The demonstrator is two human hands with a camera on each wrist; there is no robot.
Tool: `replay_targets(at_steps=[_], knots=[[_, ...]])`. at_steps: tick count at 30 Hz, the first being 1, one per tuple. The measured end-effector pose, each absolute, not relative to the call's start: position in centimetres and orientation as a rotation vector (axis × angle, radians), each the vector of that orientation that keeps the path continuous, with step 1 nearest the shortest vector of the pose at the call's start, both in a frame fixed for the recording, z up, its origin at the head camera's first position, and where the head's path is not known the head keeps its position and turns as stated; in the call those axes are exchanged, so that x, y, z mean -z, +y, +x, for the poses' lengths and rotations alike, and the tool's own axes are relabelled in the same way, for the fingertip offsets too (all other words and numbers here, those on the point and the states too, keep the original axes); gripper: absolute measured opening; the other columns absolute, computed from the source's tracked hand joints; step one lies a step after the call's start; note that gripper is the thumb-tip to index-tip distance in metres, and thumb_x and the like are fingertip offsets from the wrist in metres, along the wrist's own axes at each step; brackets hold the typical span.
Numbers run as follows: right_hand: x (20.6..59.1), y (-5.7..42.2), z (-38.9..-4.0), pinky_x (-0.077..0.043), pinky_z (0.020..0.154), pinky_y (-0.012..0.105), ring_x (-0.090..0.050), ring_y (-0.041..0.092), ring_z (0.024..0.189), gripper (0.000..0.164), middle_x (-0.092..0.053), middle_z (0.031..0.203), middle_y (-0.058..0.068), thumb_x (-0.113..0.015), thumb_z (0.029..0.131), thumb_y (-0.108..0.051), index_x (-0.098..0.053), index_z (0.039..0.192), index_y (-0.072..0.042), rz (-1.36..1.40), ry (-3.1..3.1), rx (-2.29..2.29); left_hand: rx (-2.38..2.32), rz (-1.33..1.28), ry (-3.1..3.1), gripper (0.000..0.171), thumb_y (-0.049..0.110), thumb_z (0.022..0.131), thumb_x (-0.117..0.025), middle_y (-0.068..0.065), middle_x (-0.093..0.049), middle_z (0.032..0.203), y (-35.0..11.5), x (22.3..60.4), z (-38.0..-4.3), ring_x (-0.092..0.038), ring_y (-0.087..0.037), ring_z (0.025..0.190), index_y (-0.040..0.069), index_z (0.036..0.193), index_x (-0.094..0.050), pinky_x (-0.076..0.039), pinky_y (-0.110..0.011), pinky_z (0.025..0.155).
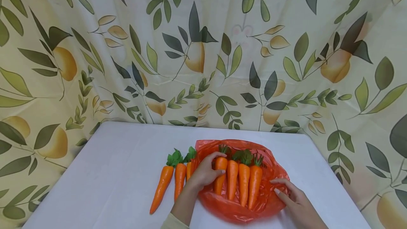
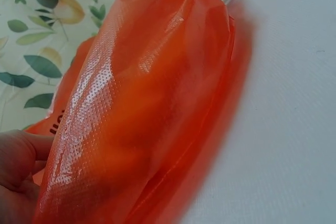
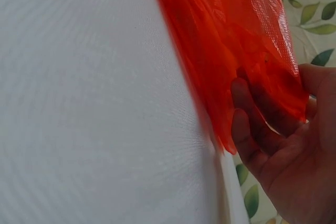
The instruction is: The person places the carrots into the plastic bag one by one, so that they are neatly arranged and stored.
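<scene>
An open red plastic bag (image 1: 236,213) lies on the table with several orange carrots side by side in its mouth, green tops pointing away. My left hand (image 1: 205,172) reaches over the bag's left side and grips the leftmost carrot (image 1: 220,164) between thumb and fingers. At the opposite side, my right hand (image 1: 297,199) pinches the bag's rim. In the right wrist view, the fingers (image 3: 257,129) sit against the red plastic. The left wrist view is mostly filled by the bag's side (image 2: 142,98), which hides the held carrot.
Left of the bag, more carrots (image 1: 162,188) with leafy tops lie on the white table (image 1: 111,172); one is partly covered by the left hand and bag. A fruit-and-leaf patterned curtain (image 1: 203,80) hangs behind the table's far edge.
</scene>
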State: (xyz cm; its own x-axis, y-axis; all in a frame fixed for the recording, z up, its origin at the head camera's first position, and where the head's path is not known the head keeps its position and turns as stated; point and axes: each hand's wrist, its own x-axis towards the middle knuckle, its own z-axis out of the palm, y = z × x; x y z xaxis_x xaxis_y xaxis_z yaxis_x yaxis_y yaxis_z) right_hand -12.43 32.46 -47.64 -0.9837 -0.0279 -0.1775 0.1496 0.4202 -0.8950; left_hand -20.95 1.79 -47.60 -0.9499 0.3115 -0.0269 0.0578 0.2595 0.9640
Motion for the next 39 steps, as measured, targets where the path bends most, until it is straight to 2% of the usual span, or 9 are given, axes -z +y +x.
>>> replay_targets(at_steps=[9, 17, 23, 29, 39], knots=[[47.65, 32.50, -12.41, -0.057, 0.088, 0.032, -0.058, 0.027, 0.119, 0.034, -0.049, 0.147, 0.019, -0.057, 0.107, -0.011, -0.056, 0.140, -0.004, 0.126, 2.498, 1.585, -1.715, 0.271, 2.331, 0.043, 0.001, 0.091, -0.076, -0.008, -0.056, 0.131, 1.84, 47.72, -20.91, -0.056, -0.031, 0.112, 0.017, 0.130, -0.066, -0.051, -0.056, 0.097], [47.51, 32.50, -12.44, -0.056, 0.087, 0.027, -0.059, 0.025, 0.117, 0.033, -0.051, 0.146, 0.018, -0.058, 0.107, -0.013, -0.057, 0.138, -0.005, 0.099, 2.529, 1.575, -1.681, 0.248, 2.346, 0.043, 0.001, 0.092, -0.076, -0.008, -0.055, 0.129, 1.91, 47.56, -20.83, -0.056, -0.032, 0.114, 0.019, 0.129, -0.067, -0.053, -0.055, 0.096], [47.50, 32.48, -12.47, -0.057, 0.087, 0.030, -0.059, 0.026, 0.117, 0.034, -0.050, 0.146, 0.019, -0.058, 0.107, -0.014, -0.057, 0.139, -0.005, 0.109, 2.520, 1.572, -1.686, 0.271, 2.362, 0.043, 0.000, 0.091, -0.076, -0.009, -0.054, 0.129, 1.92, 47.83, -20.93, -0.055, -0.032, 0.114, 0.016, 0.130, -0.066, -0.053, -0.054, 0.096], [47.51, 32.55, -12.40, -0.056, 0.087, 0.028, -0.059, 0.023, 0.116, 0.034, -0.052, 0.145, 0.019, -0.058, 0.107, -0.014, -0.057, 0.139, -0.005, 0.090, 2.525, 1.574, -1.673, 0.303, 2.385, 0.043, 0.000, 0.091, -0.076, -0.009, -0.054, 0.126, 2.00, 48.01, -21.11, -0.054, -0.031, 0.114, 0.015, 0.131, -0.065, -0.053, -0.054, 0.096], [47.52, 32.54, -12.48, -0.057, 0.087, 0.029, -0.062, 0.022, 0.111, 0.033, -0.053, 0.143, 0.020, -0.057, 0.106, -0.012, -0.057, 0.139, -0.003, 0.100, 2.496, 1.603, -1.614, 0.299, 2.397, 0.043, 0.002, 0.092, -0.076, -0.011, -0.051, 0.127, 1.98, 47.48, -20.96, -0.053, -0.033, 0.115, 0.017, 0.131, -0.066, -0.049, -0.057, 0.100]])
